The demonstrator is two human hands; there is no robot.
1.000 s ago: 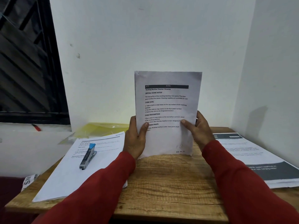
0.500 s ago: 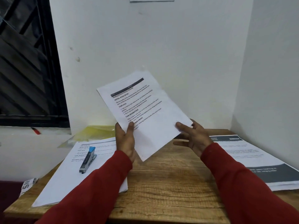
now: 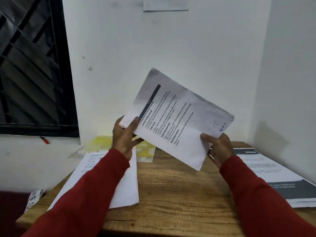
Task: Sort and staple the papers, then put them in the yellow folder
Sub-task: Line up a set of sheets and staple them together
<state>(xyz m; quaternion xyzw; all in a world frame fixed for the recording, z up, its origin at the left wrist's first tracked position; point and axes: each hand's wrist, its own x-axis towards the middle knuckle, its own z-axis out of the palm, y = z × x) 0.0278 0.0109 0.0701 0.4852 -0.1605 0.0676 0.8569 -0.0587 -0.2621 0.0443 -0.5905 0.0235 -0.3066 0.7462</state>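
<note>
Both hands hold one sheaf of printed papers (image 3: 177, 117) above the wooden table (image 3: 171, 194). Left hand (image 3: 125, 134) pinches its left corner, thumb on top. Right hand (image 3: 218, 147) grips its lower edge. Sheaf is tilted, turned sideways. Yellow folder (image 3: 102, 142) lies at the wall behind a paper stack (image 3: 126, 185). Another stack (image 3: 273, 177) lies at right.
</note>
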